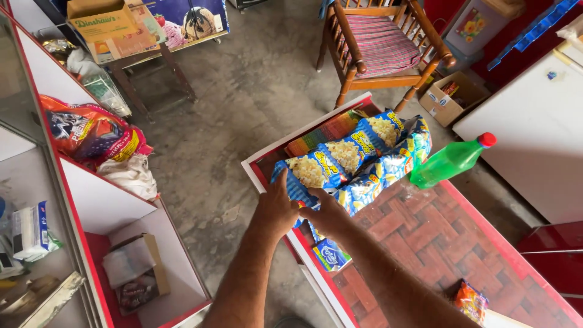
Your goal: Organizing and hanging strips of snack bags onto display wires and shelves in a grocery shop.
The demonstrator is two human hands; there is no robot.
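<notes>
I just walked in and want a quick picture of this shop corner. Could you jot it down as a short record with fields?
Setting: shop counter with a brick-pattern top and red edge
Left hand: resting on a blue snack packet
Right hand: at the near end of the strip of snack packets
Bottle: green bottle with red cap, lying on the counter
Behind counter: wooden chair with striped cushion
Left side: white shelves holding bags and boxes
Floor: cardboard box beside the chair
</notes>
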